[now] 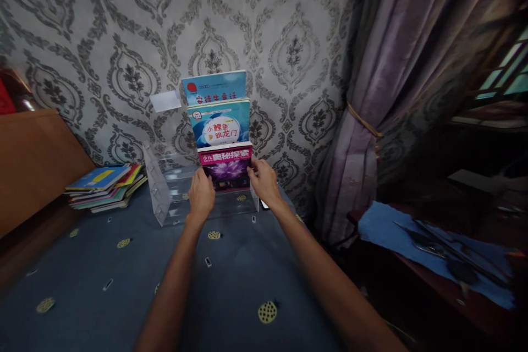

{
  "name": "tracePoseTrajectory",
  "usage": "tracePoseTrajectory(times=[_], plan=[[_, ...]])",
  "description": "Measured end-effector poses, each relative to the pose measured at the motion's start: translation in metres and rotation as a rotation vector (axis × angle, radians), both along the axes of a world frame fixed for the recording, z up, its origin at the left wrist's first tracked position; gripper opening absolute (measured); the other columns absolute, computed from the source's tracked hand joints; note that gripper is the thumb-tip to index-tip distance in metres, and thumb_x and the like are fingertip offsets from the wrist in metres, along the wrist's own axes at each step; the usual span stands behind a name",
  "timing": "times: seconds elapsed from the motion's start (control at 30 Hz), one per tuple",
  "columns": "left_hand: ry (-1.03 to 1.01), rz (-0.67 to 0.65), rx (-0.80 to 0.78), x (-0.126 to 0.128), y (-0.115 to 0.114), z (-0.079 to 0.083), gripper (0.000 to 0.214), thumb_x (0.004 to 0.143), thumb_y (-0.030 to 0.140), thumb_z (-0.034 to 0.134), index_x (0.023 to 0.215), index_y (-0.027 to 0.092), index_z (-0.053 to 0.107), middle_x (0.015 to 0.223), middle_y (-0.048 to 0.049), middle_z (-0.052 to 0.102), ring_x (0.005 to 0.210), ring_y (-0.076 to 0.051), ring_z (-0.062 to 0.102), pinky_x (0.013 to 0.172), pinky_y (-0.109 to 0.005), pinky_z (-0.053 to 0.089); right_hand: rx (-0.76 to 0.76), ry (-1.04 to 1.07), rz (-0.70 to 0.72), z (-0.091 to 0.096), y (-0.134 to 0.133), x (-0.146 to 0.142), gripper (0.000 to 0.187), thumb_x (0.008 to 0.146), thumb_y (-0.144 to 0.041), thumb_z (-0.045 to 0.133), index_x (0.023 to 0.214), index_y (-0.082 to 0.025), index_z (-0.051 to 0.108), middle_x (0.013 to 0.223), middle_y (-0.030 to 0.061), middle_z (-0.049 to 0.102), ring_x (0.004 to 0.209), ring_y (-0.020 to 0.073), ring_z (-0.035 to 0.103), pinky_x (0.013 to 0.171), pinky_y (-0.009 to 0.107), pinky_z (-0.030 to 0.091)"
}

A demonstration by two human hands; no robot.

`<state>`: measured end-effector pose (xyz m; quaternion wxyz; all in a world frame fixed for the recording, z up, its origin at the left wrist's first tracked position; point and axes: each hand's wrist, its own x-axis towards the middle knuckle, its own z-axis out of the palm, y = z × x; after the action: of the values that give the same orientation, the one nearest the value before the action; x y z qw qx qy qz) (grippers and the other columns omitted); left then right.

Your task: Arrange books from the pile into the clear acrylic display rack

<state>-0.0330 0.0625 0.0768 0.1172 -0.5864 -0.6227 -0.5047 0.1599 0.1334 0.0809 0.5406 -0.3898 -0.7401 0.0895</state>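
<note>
A clear tiered book rack [159,190] stands on the cloth-covered table against the wall. In its front tier is a book with a magenta and purple cover [226,168], leaning back slightly. My left hand [201,192] grips its left edge, and my right hand [264,180] grips its right edge. Behind it rise a blue book with a white oval title [220,126] and, farther back, a light blue book [214,87] with red lettering. The lower parts of both are hidden. The rack's left tiers hold no books.
A pile of thin books [105,187] lies left of the rack, beside a brown wooden panel [39,159]. A white card [165,100] shows near the patterned wall. On the right are a tied purple curtain [350,159] and a side table with a blue cloth [381,225] and dark tools.
</note>
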Motion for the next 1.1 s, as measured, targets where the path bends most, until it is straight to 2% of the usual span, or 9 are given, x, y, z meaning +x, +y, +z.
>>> tracePoseTrajectory(times=[0.33,0.77,1.0,1.1], plan=[[0.131,0.102,-0.166,0.001,-0.007,0.007,0.028,0.098,0.019,0.038,0.120,0.012,0.053,0.113,-0.0189,0.067,0.111,-0.032,0.064,0.093,-0.047,0.053,-0.108,-0.108,0.075,0.019,-0.007,0.015,0.027,0.088,-0.021,0.057,0.110,-0.018,0.071,0.101,0.0092,0.071,0.087,0.0236,0.068,0.080,0.036,0.054],[-0.003,-0.020,-0.143,-0.010,-0.011,0.005,0.045,0.095,0.017,0.042,0.139,0.014,0.044,0.125,-0.0183,0.065,0.121,-0.032,0.061,0.104,-0.051,0.049,-0.124,-0.138,0.088,0.023,-0.007,0.023,0.030,0.087,-0.021,0.061,0.115,-0.017,0.070,0.110,0.0106,0.073,0.092,0.0226,0.070,0.083,0.035,0.055],[-0.030,-0.124,-0.089,-0.016,-0.011,0.007,0.043,0.094,0.016,0.042,0.137,0.018,0.047,0.127,-0.0150,0.065,0.121,-0.028,0.061,0.108,-0.051,0.048,-0.128,-0.140,0.098,0.029,-0.011,0.025,0.034,0.088,-0.021,0.061,0.121,-0.015,0.068,0.113,0.0121,0.073,0.094,0.0233,0.070,0.083,0.036,0.055],[0.000,-0.126,-0.072,-0.014,-0.011,0.007,0.039,0.094,0.016,0.042,0.133,0.017,0.050,0.125,-0.0153,0.065,0.120,-0.028,0.061,0.107,-0.050,0.048,-0.132,-0.160,0.094,0.032,-0.015,0.024,0.033,0.089,-0.021,0.060,0.121,-0.014,0.067,0.114,0.0131,0.074,0.095,0.0236,0.071,0.082,0.035,0.055]])
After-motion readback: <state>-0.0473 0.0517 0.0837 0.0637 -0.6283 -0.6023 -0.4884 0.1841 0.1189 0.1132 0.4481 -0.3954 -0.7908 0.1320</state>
